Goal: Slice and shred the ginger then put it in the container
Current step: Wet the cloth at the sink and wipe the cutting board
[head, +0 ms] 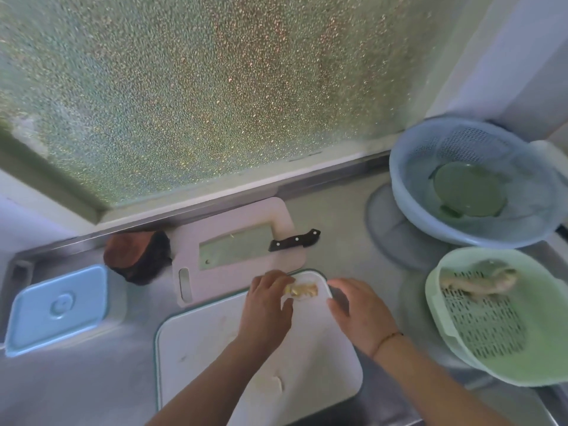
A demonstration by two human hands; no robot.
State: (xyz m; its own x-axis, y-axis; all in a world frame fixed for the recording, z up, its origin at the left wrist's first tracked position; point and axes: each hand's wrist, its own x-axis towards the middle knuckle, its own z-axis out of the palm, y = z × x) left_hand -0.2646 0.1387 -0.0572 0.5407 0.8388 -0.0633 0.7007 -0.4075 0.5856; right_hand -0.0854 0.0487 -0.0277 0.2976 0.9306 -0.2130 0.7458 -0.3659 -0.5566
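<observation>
Pale yellow ginger pieces (302, 291) being gathered at white plastic cutting board (215, 333) far corner by left hand (267, 305), fingertips pinching pile; right hand (359, 315) spread flat, board being steadied. Whole pile should be pinched together, strays being avoided.

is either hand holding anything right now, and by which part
The left hand pinches the ginger pieces at their left end, at the far corner of the white cutting board. The right hand holds nothing; it rests open at the board's edge.
</observation>
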